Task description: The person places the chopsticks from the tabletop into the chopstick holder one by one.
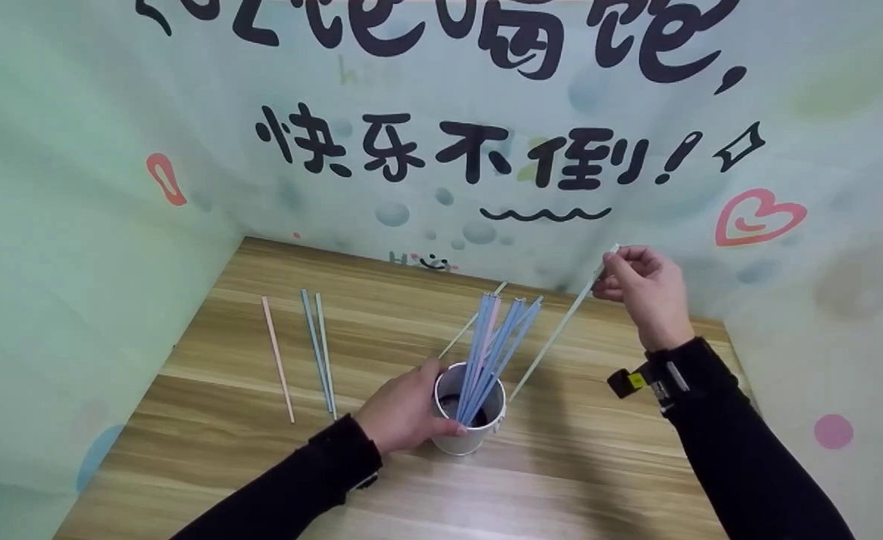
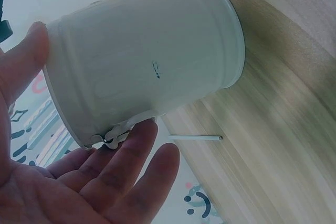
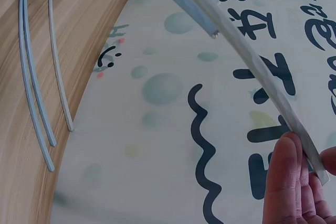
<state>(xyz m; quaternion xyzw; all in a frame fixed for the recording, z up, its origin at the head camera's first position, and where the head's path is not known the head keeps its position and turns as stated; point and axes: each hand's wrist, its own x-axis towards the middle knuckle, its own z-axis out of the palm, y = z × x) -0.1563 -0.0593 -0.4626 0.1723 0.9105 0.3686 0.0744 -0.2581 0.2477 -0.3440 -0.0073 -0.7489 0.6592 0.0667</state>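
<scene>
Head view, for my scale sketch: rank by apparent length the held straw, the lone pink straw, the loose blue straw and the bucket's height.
1. Held straw
2. Pink straw and blue straw: too alike to rank
3. Bucket

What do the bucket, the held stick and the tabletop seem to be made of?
Bucket: probably painted metal, satin white; rolled-looking rim. Held stick: perhaps plastic or coated paper, pale, smooth; soft highlights. Tabletop: wood or wood-look laminate, slight sheen; streaky grain.
</scene>
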